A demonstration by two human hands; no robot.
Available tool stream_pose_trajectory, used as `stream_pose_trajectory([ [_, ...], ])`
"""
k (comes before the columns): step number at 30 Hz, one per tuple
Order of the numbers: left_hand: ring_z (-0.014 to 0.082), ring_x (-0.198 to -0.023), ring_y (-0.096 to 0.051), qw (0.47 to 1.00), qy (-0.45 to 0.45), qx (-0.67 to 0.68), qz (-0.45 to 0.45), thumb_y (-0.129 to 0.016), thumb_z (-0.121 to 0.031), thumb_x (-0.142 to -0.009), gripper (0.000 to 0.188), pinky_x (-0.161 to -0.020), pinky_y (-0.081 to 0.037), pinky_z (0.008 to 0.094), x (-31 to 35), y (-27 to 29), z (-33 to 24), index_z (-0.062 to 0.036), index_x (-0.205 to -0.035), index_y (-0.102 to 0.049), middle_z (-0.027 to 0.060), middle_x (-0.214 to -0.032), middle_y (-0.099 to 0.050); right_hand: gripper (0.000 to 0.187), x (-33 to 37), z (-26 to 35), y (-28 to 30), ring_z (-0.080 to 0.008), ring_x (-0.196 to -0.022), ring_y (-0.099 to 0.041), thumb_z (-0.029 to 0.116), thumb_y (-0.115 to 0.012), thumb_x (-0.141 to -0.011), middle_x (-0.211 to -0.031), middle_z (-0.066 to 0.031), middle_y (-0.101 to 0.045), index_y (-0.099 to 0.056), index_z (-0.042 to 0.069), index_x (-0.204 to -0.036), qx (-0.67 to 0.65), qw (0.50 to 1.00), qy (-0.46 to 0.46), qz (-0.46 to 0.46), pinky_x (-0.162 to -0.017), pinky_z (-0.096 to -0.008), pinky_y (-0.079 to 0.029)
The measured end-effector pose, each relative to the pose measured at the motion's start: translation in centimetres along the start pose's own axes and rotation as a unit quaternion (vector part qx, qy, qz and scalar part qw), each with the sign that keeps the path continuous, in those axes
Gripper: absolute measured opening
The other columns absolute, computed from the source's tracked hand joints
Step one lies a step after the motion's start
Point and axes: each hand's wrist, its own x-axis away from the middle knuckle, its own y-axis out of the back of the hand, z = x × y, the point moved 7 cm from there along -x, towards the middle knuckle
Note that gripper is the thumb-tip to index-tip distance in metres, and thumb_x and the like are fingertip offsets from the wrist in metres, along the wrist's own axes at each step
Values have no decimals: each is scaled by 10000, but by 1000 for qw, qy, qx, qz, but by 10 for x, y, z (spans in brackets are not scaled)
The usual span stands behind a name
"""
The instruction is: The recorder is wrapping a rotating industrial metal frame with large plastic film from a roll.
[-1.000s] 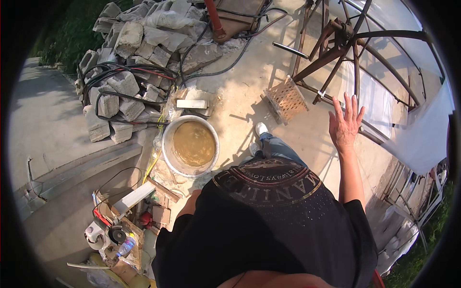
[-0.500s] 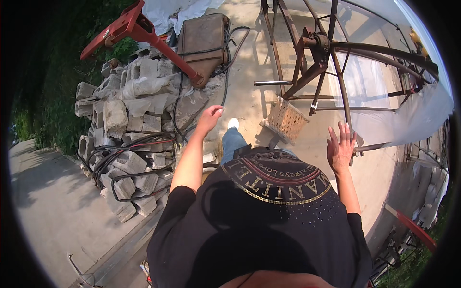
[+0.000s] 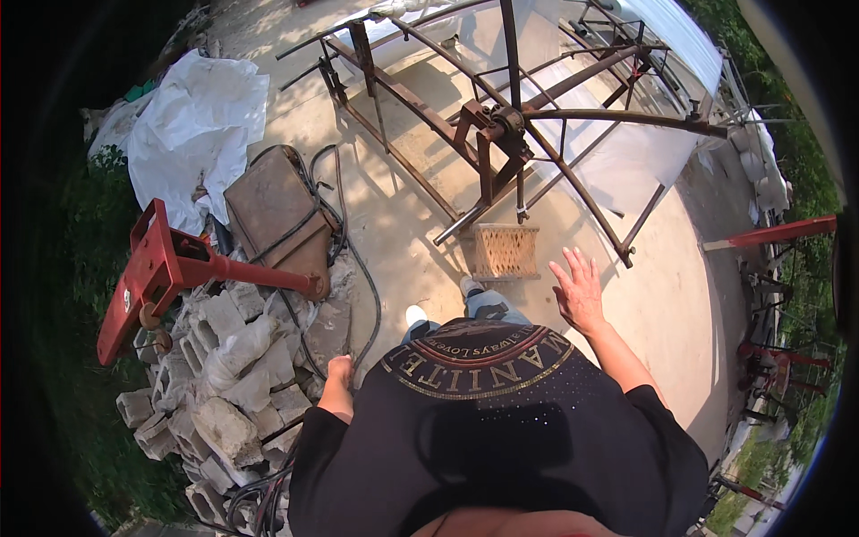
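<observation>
My right hand (image 3: 581, 291) is held out over the ground with its fingers spread, holding nothing. Just left of it, a wooden crate-like block with rows of holes (image 3: 506, 251) stands on the concrete below the rusty frame. My left hand (image 3: 339, 369) hangs low beside my body, its fingers curled in and mostly hidden; nothing shows in it. Close to that hand runs a black cable (image 3: 372, 300), with a heap of broken concrete blocks (image 3: 228, 433) to the left. Neither hand touches any of these things.
Ahead stands a large rusty metal frame (image 3: 507, 125) with long pipes sticking out. A red metal beam (image 3: 192, 261) and a brown metal box (image 3: 279, 206) lie front left, near crumpled white sheeting (image 3: 197, 125). Another red bar (image 3: 783, 232) juts in at right.
My view has turned and moved forward, so the frame and crate-like block sit differently. My left arm has swung back and down close to my body. My right hand stays spread.
</observation>
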Motion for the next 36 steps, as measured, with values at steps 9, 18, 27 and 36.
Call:
stream_pose_trajectory([
  [9, 140, -656, -555, 975, -108, -168, 103, -568, -238, -838, 204, -487, -378, 286, 47, -82, -201, -86, -970, -598, 32, -801, -601, 541, -57, 18, -5, -323, -1265, -292, 108, -635, -733, -1336, -135, -335, -438, 123, -1237, -93, 988, -73, -101, -1035, -477, -228],
  [18, 111, -683, -530, 914, -330, -215, 100, -565, -213, -853, 233, -651, -443, 270, 68, -149, -407, -21, -981, -594, 27, -789, -601, 661, -131, 39, -180, -352, -1217, -352, 286, -561, -821, -1319, -248, -329, -265, -10, -1333, -425, 884, -191, 49, -1012, -385, -291],
  [27, 242, -862, -612, 762, -166, -607, 152, -596, -275, -808, 285, -767, -467, 349, -12, -71, -401, -55, -986, -635, 133, -917, -648, 386, -173, 75, -226, -197, -919, -529, 150, -530, -836, -1009, -155, -538, -384, -20, -1151, -604, 579, -537, 105, -792, -317, -414],
  [36, 286, -926, -587, 741, -412, -525, 75, -543, -244, -832, 252, -793, -454, 370, 12, -107, -665, -70, -1000, -613, 144, -966, -623, 315, -126, 38, -325, -193, -557, -494, 169, -581, -812, -736, -110, -508, -405, -43, -964, -407, 569, -710, -85, -443, -328, -386],
])
